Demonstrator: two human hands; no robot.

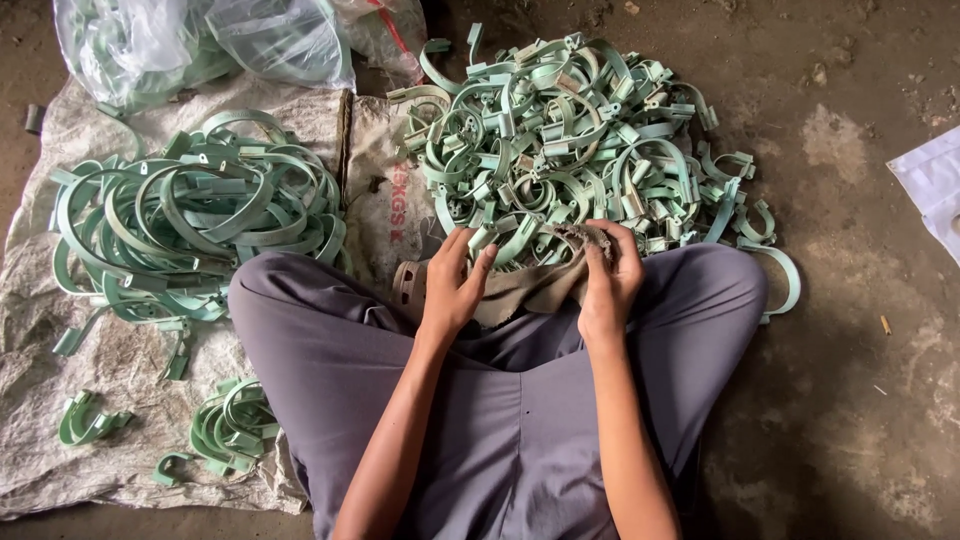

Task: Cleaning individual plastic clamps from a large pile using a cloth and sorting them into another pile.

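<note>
I sit cross-legged on the floor in grey trousers. A heap of pale green curved metal clamps [570, 130] lies right in front of my knees. My left hand [452, 285] is open, fingers spread, resting at the near edge of that heap beside a brown worn cloth [530, 285] that lies across my lap. My right hand [607, 275] pinches the frayed upper end of the cloth, close to the nearest clamps.
A second stack of larger green clamps [190, 215] rests on a white woven sack [110, 440] at left, with small clusters [230, 430] nearer me. Clear plastic bags [200, 40] of clamps sit at the back left. White sheet [935, 185] at right on the dirt floor.
</note>
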